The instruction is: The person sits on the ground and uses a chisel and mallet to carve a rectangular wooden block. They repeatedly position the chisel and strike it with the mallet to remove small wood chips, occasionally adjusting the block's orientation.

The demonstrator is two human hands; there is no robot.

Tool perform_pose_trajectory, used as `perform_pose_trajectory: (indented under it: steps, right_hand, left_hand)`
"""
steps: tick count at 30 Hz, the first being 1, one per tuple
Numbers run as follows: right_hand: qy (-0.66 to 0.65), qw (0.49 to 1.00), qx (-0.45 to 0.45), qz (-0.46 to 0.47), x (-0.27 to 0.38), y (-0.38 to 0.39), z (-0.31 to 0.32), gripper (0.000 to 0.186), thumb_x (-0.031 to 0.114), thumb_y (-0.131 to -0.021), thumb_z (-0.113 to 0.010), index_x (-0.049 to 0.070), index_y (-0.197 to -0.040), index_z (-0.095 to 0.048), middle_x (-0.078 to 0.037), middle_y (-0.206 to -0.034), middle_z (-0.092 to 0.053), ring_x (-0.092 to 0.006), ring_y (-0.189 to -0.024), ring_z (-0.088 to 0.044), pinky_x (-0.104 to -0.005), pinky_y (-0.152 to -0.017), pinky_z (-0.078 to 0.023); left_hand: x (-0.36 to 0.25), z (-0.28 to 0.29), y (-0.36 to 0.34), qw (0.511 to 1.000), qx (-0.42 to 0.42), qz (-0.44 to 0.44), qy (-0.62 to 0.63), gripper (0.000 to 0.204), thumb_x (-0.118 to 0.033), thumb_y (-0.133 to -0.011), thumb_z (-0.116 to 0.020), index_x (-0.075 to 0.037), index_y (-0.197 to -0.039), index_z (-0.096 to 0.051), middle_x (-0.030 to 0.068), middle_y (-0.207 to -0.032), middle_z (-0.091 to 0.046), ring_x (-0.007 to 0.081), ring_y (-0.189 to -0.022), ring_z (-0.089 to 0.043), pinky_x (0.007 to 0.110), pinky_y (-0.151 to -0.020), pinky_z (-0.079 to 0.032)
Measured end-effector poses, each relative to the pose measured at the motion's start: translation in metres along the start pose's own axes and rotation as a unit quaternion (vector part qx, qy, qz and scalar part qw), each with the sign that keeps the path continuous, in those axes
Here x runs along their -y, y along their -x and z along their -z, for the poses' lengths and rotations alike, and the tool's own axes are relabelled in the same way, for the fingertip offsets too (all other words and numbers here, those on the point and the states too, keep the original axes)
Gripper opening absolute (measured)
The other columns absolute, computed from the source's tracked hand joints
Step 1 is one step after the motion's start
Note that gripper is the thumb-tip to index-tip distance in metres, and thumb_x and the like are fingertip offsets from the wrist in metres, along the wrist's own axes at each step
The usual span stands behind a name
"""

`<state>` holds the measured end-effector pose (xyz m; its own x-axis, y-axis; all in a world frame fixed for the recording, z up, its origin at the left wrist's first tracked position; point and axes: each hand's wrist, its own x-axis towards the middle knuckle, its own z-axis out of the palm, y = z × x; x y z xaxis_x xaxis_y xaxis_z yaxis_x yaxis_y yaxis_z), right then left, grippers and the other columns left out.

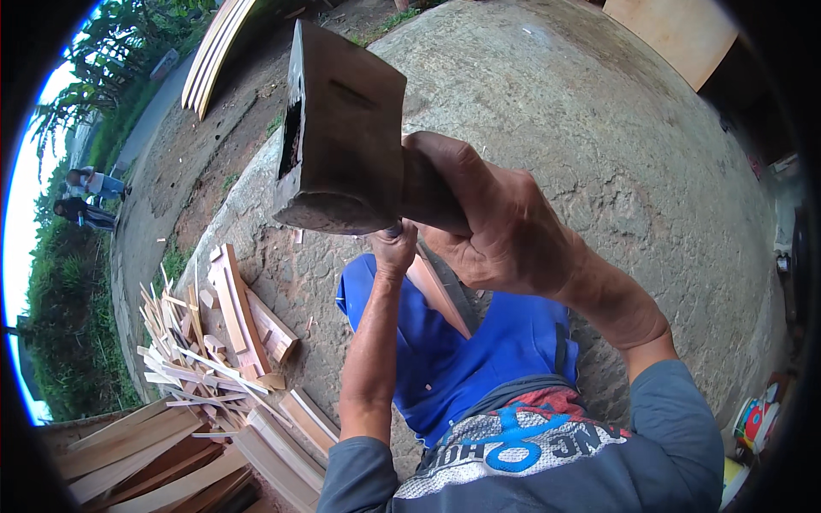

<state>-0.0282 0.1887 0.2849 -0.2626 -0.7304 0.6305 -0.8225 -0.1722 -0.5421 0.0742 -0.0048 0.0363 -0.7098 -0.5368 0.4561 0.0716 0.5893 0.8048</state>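
Observation:
My right hand (pixel 500 218) is closed around the short, thick handle (pixel 432 192) of a mallet. Its big blocky dark head (pixel 351 128), with a split in one side, is raised close to the camera and covers much of the upper middle. Below it, my left hand (pixel 395 250) grips a chisel-like tool, of which only the dark rounded end (pixel 392 229) shows; the rest is hidden. A reddish wooden board (pixel 438 291) lies between my knees, next to my left hand, its far end hidden behind my hands.
Cut wood pieces (pixel 235 312) and a heap of thin offcuts (pixel 192 359) lie on the rough concrete (pixel 547 94) to my left. Longer planks (pixel 137 453) are stacked at lower left, others (pixel 214 56) at far left. Two people (pixel 94 192) are in the distance. Containers (pixel 753 423) stand at right.

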Motion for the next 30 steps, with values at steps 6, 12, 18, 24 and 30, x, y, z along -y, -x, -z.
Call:
perform_pose_trajectory:
  steps: [6, 12, 18, 24, 30]
  right_hand:
    - [0.192, 0.928, 0.302, -0.101, -0.048, 0.056, -0.042, 0.05, 0.01, -0.089, -0.068, 0.004, -0.134, -0.047, -0.02, -0.085, -0.071, -0.0412, -0.086, -0.076, -0.0482, -0.072, -0.064]
    - [0.076, 0.985, 0.143, -0.062, -0.025, 0.019, -0.01, 0.06, 0.01, -0.084, -0.076, 0.007, -0.138, -0.05, -0.018, -0.093, -0.071, -0.0387, -0.08, -0.075, -0.047, -0.065, -0.062]
    - [0.213, 0.914, 0.328, -0.106, -0.063, 0.055, -0.052, 0.051, 0.009, -0.087, -0.073, 0.005, -0.131, -0.05, -0.02, -0.091, -0.073, -0.041, -0.082, -0.076, -0.0486, -0.065, -0.063]
    - [0.137, 0.965, 0.209, -0.078, -0.053, 0.043, -0.021, 0.052, 0.017, -0.091, -0.072, 0.006, -0.136, -0.049, -0.02, -0.088, -0.07, -0.0403, -0.079, -0.075, -0.0485, -0.064, -0.063]
    - [0.212, 0.924, 0.305, -0.087, -0.064, 0.05, -0.049, 0.043, 0.008, -0.089, -0.068, 0.006, -0.127, -0.048, -0.019, -0.089, -0.071, -0.038, -0.081, -0.076, -0.0461, -0.066, -0.063]
  left_hand:
    - [0.012, -0.021, 0.002, 0.999, 0.018, 0.01, -0.031, 0.023, -0.024, -0.09, -0.079, -0.011, -0.108, -0.072, 0.0088, -0.113, -0.072, 0.028, -0.105, -0.068, 0.045, -0.092, -0.052]
    - [-0.011, -0.013, -0.002, 0.985, 0.037, 0.068, 0.152, 0.022, -0.018, -0.096, -0.076, -0.008, -0.115, -0.075, 0.0055, -0.106, -0.074, 0.0185, -0.1, -0.069, 0.035, -0.088, -0.056]
    - [0.016, -0.014, 0.013, 0.992, 0.072, 0.101, 0.028, 0.021, -0.024, -0.099, -0.069, -0.006, -0.11, -0.074, 0.0089, -0.105, -0.074, 0.0218, -0.099, -0.069, 0.038, -0.085, -0.055]
    - [-0.008, -0.018, 0.005, 0.977, 0.095, 0.132, 0.141, 0.02, -0.025, -0.1, -0.074, -0.005, -0.1, -0.072, 0.0023, -0.094, -0.071, 0.0151, -0.088, -0.069, 0.034, -0.075, -0.057]
    - [0.012, -0.013, 0.003, 0.984, 0.142, 0.072, 0.081, 0.012, -0.016, -0.1, -0.067, -0.004, -0.101, -0.068, 0.0049, -0.08, -0.07, 0.0118, -0.069, -0.067, 0.03, -0.058, -0.055]
